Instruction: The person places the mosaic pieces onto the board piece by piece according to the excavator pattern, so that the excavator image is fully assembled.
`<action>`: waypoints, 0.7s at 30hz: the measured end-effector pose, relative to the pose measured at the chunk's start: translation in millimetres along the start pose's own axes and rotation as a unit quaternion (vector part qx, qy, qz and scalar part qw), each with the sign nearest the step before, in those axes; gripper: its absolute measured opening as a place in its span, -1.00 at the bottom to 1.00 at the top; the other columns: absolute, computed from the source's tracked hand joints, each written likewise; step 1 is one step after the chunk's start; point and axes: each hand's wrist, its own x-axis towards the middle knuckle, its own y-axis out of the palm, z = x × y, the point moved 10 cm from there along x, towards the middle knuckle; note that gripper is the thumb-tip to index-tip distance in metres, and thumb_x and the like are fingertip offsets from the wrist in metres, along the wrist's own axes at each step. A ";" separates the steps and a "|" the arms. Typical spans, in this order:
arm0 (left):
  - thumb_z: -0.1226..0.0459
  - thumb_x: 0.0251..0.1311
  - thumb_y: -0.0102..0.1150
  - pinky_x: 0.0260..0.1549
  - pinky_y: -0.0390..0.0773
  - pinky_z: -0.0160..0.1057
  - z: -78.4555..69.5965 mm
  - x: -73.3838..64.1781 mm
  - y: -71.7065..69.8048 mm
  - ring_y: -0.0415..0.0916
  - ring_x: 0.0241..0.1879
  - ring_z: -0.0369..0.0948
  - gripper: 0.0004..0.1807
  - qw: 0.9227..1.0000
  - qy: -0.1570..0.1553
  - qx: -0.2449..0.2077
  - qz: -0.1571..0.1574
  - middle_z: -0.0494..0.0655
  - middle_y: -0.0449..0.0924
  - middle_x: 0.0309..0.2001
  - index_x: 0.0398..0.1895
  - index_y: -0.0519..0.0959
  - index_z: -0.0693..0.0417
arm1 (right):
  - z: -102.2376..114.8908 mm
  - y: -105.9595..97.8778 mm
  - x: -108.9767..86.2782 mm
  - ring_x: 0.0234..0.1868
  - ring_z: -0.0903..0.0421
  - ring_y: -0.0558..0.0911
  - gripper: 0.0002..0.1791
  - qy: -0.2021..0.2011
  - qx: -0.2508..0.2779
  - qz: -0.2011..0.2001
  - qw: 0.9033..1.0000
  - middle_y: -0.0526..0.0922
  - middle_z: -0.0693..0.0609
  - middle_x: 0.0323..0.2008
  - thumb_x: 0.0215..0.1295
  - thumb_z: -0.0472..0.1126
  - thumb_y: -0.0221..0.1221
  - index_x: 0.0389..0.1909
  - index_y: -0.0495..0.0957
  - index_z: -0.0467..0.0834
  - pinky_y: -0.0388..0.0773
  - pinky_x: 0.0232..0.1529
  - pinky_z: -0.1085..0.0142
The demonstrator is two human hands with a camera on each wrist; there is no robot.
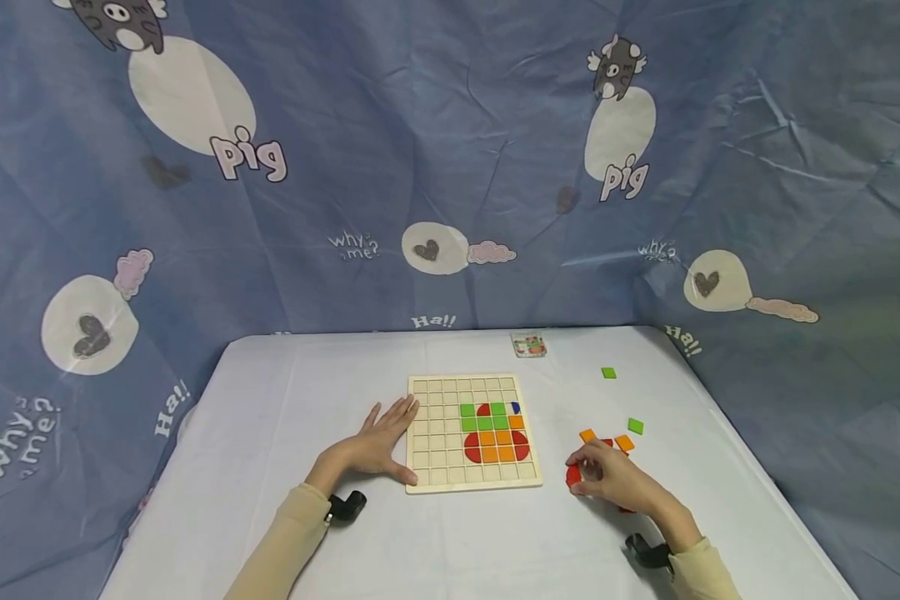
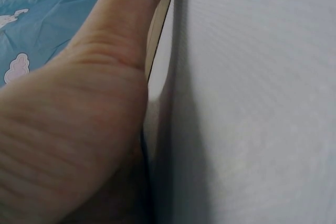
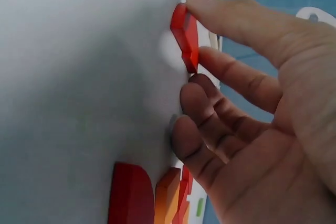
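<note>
A square wooden grid board (image 1: 433, 446) lies on the table, its right part filled with green, orange, red and one small blue tile (image 1: 515, 408). My left hand (image 1: 375, 446) lies flat with fingers spread, fingertips and thumb at the board's left edge. Right of the board, my right hand (image 1: 611, 477) pinches a red tile (image 3: 184, 30) between thumb and index finger, close over the table. In the right wrist view its other fingers are curled below. A dark red rounded tile (image 3: 131, 195) and an orange tile (image 3: 167, 195) lie near those fingers.
Loose orange tiles (image 1: 624, 442) and red ones lie around my right hand, partly hidden by it. Two green tiles (image 1: 608, 372) lie farther back at the right. A small picture card (image 1: 528, 345) is at the table's back edge, before a blue patterned curtain (image 1: 495, 183).
</note>
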 end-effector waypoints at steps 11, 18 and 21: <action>-0.44 -0.27 0.28 0.45 -0.46 0.20 1.3 -1.6 -1.6 -0.43 0.55 0.00 0.46 1.000 0.003 -0.003 -0.004 0.04 -0.39 0.57 0.55 -0.25 0.12 | 5.1 -12.0 13.2 -0.30 0.19 0.41 -0.68 0.008 -0.028 -0.066 0.997 0.48 0.08 -0.23 0.08 -0.21 0.39 -0.11 0.62 -0.10 0.40 -0.35 0.43; -0.45 -0.28 0.27 0.45 -0.46 0.19 1.3 -1.4 0.3 -0.43 0.55 0.00 0.46 1.000 0.004 -0.004 -0.004 0.02 -0.38 0.57 0.55 -0.24 0.10 | 9.2 -11.6 36.9 -0.37 0.18 0.42 -0.80 0.047 -0.040 -0.083 0.995 0.48 0.05 -0.34 0.08 -0.30 0.35 -0.25 0.61 -0.11 0.40 -0.45 0.43; -0.45 -0.27 0.26 0.45 -0.47 0.20 0.6 -1.7 -0.4 -0.42 0.55 0.01 0.46 1.000 0.008 -0.004 -0.005 0.03 -0.38 0.57 0.55 -0.24 0.10 | 9.8 -11.9 43.7 -0.38 0.17 0.42 -0.81 0.054 -0.037 -0.085 0.994 0.49 0.05 -0.36 0.08 -0.30 0.36 -0.26 0.62 -0.14 0.42 -0.45 0.42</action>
